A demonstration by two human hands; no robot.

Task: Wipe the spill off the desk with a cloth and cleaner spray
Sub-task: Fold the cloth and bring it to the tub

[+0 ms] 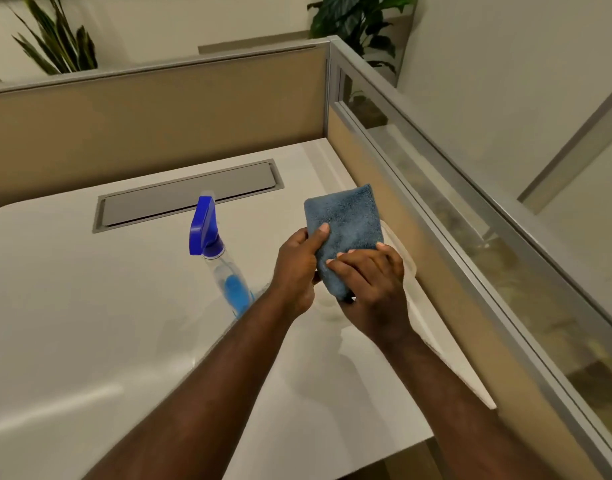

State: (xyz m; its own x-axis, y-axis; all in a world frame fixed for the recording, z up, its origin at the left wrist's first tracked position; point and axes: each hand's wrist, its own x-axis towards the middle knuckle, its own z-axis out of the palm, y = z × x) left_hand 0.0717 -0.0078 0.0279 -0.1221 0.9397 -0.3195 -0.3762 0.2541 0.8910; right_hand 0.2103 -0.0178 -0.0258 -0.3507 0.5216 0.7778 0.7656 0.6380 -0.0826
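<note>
**Blue cloth gripped in both hands above white desk**

Above the right part of the desk (72, 323), held clear of the surface: a folded blue cloth (346, 226), terry-textured, dusty blue, roughly rectangular, upper edge free and tilted away toward the partition (159, 116). Left hand (294, 271) closed on the cloth's left edge, thumb pressed flat on the front face, remaining fingers wrapped behind. Right hand (373, 289) closed on the lower right corner, fingers (349, 263) curled over the front of the fabric, lower end of the cloth bunched into the palm. Both forearms bare, reaching in from the bottom of the view.

Just left of the left hand, standing upright on the desk: a spray bottle (221, 261), clear body, bright blue liquid filling only the lower part, blue trigger head pointing away. Base of the bottle hidden behind the left wrist.

Under and just beyond the hands, a faint pale smear (332, 311) on the white top, hard to make out. Further back, a grey recessed cable hatch (190, 195) set into the desk. Beyond the tan partition, leafy plants (62, 46) at left and right.
</note>
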